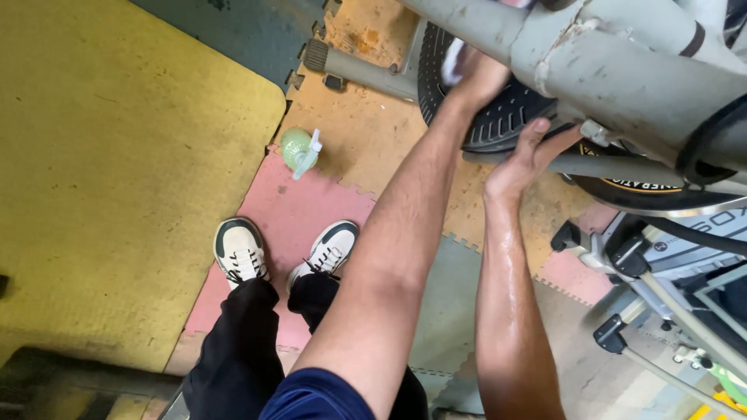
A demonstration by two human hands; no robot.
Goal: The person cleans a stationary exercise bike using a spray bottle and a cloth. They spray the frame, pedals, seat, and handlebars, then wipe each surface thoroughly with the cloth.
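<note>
A grey bicycle frame (615, 70) crosses the top right, with a black knobbly tyre (506, 117) under it. My left hand (475, 74) presses a white cloth (453, 58) against the tyre near the frame. My right hand (529, 155) grips a thin grey frame tube (622, 166) beside the tyre, fingers curled over it. Both forearms reach up from the bottom of the view.
A green spray bottle (299, 152) with a white nozzle lies on the foam floor tiles (303, 210). My two white shoes (284, 249) stand below it. A yellow mat (117, 171) fills the left. A grey metal stand (661, 288) sits at the right.
</note>
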